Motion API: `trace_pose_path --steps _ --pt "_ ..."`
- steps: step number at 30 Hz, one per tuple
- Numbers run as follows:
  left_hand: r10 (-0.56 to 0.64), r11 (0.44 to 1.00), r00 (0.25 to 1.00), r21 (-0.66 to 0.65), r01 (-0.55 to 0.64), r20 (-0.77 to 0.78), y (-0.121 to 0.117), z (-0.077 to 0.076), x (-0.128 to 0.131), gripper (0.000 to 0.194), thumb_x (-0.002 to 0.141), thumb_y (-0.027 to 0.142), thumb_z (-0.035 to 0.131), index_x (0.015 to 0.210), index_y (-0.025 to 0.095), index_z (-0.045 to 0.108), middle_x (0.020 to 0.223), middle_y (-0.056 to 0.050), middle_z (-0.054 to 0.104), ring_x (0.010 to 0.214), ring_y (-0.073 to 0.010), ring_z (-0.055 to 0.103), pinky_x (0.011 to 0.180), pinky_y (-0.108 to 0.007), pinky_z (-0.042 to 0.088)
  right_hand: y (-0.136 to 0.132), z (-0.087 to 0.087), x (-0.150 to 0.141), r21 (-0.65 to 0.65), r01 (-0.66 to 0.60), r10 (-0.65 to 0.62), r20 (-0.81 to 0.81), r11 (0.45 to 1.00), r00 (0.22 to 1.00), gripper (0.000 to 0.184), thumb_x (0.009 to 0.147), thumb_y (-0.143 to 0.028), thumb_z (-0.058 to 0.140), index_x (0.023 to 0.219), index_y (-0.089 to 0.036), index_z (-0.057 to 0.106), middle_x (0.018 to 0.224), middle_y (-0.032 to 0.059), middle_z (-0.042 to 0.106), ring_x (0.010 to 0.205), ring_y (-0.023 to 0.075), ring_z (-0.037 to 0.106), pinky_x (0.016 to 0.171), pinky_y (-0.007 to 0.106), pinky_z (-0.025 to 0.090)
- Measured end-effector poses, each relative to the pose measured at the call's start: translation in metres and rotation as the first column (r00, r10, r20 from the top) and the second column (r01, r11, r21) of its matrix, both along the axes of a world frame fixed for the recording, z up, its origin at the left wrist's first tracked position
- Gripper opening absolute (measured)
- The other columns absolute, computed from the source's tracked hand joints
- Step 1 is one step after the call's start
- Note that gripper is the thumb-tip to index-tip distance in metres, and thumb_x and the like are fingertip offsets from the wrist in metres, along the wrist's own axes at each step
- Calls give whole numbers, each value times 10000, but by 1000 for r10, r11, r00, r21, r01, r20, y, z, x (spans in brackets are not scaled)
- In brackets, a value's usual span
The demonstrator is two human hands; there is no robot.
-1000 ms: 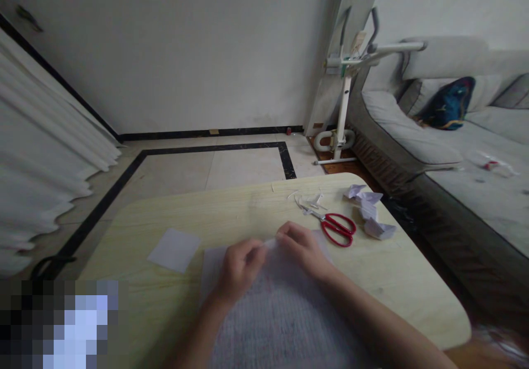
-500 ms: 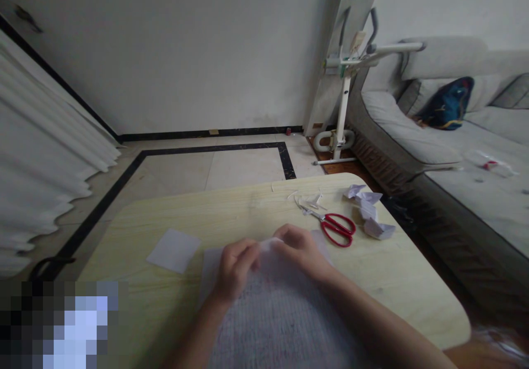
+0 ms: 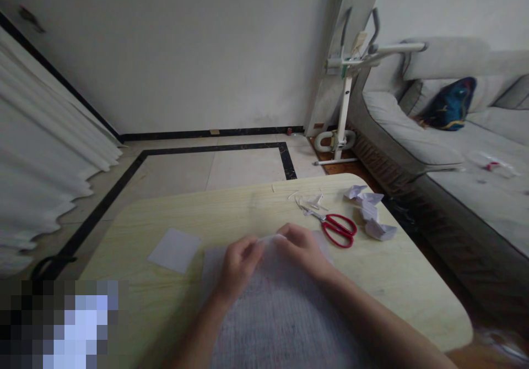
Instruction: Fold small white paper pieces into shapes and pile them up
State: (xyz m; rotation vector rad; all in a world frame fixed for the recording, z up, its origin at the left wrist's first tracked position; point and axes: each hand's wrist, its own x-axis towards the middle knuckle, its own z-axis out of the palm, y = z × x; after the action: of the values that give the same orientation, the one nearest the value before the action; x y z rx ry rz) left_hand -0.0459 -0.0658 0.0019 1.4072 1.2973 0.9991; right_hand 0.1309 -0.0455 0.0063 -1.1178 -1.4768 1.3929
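My left hand (image 3: 241, 264) has its fingers closed, pinching the left end of a piece of white paper (image 3: 270, 239). At that paper's right end, my right hand (image 3: 301, 250) grips it with bent fingers. Whether this piece is separate from the sheet below is hard to tell. A large sheet covered in lines of writing (image 3: 281, 319) spreads under both hands and forearms, its text blurred. Beyond my right hand lie scissors with red handles (image 3: 339, 230), blades pointing away to the left. A white square of paper (image 3: 176, 250) rests left of my left hand.
Folded paper shapes (image 3: 369, 210) sit along the right edge of the pale wooden table (image 3: 413, 297). Thin paper scraps (image 3: 314, 200) lie near the scissor tips. Past the table stand white exercise equipment (image 3: 343, 110), a grey sofa (image 3: 413, 132) and a white curtain (image 3: 49, 137).
Both hands stay on the paper, with the left hand's fingers shifted slightly toward the right one. The view has moved very slightly; the things on the table lie as before.
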Motion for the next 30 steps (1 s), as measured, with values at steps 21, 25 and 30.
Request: trace_pose_path --steps 21,25,30 --pt "-91 987 993 123 100 -76 2 1 3 227 825 318 621 1001 195 694 960 -51 724 870 -181 655 793 -276 499 1 -2 0 129 -20 14 47 991 999 210 802 -372 643 880 -181 605 774 21 617 698 145 552 629 261 435" --pt "-89 996 995 -2 89 54 2 3 3 228 792 315 653 958 169 707 939 -58 730 862 -194 665 772 -274 514 2 -2 -1 86 -3 1 18 996 1000 189 785 -348 662 836 -174 608 735 12 613 675 141 555 623 259 437" --pt "-76 992 987 -94 90 142 4 2 2 266 773 296 657 991 147 689 965 -74 726 876 -201 670 767 -276 526 2 -4 0 146 29 -36 47 989 998 107 838 -271 570 840 -170 605 736 11 607 670 132 546 612 245 434"
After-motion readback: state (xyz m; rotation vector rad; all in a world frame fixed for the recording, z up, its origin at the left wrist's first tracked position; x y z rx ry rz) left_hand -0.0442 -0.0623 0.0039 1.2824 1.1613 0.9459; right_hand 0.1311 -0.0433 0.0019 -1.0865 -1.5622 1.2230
